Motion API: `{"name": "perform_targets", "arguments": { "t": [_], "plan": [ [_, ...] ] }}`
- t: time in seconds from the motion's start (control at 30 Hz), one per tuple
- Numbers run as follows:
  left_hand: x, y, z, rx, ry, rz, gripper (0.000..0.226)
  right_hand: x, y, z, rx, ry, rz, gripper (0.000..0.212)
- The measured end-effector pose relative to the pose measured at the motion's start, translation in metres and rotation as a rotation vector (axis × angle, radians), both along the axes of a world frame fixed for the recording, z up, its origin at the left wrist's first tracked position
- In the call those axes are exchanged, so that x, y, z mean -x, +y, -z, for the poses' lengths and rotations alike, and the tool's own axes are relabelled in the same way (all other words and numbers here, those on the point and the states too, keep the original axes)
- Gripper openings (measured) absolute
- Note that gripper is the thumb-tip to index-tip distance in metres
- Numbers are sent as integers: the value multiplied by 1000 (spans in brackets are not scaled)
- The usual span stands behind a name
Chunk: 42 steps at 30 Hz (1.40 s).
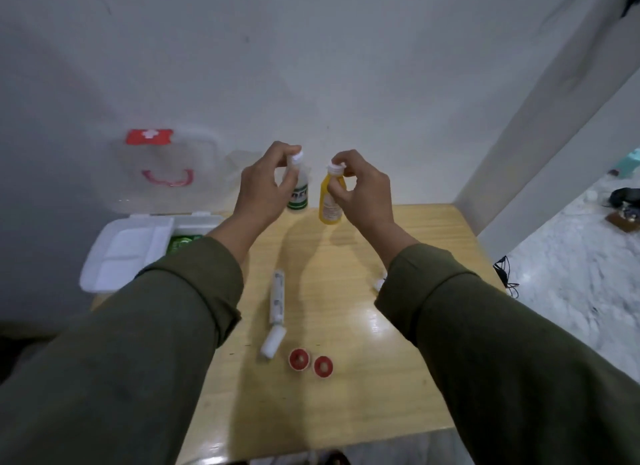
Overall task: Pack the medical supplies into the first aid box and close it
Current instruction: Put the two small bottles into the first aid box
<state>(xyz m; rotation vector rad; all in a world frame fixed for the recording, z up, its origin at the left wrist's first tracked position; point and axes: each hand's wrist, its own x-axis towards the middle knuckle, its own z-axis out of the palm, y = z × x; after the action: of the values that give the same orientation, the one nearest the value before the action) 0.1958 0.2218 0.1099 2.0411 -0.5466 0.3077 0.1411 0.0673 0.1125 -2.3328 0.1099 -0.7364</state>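
The left sleeve (145,329) hides part of the open white box (114,253) at the tabletop's (346,378) left edge. Right of the box, left hand (263,184) fingers pinch the white bottle (297,194); right hand (360,194) fingers pinch the yellow bottle (331,201) beside it, above bare tabletop.

Dim, soft blur; glare on table (377,329); wide-angle edge warp

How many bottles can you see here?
2. The left hand holds a white bottle with a green label, the right hand holds a yellow bottle, both at the table's far edge. The sleeves may hide more.
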Motion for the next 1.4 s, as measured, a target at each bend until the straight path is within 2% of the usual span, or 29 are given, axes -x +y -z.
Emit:
{"name": "perform_targets", "arguments": {
  "t": [0.23,0.5,0.77,0.97,1.4],
  "plan": [
    [-17,95,-29,-40,-5,29,22,-6,101,-21,-98,-24,-20,18],
    [-32,151,-19,-23,87,86,22,-7,165,-16,-205,13,8,21],
    [-47,167,13,8,197,237,19,-9,186,5,-244,82,-2,23],
    [-51,170,35,-73,251,318,23,-8,189,26,-199,124,-15,20],
    [-54,181,68,-182,327,333,20,-12,195,70,-7,208,-46,26]
  ]
}}
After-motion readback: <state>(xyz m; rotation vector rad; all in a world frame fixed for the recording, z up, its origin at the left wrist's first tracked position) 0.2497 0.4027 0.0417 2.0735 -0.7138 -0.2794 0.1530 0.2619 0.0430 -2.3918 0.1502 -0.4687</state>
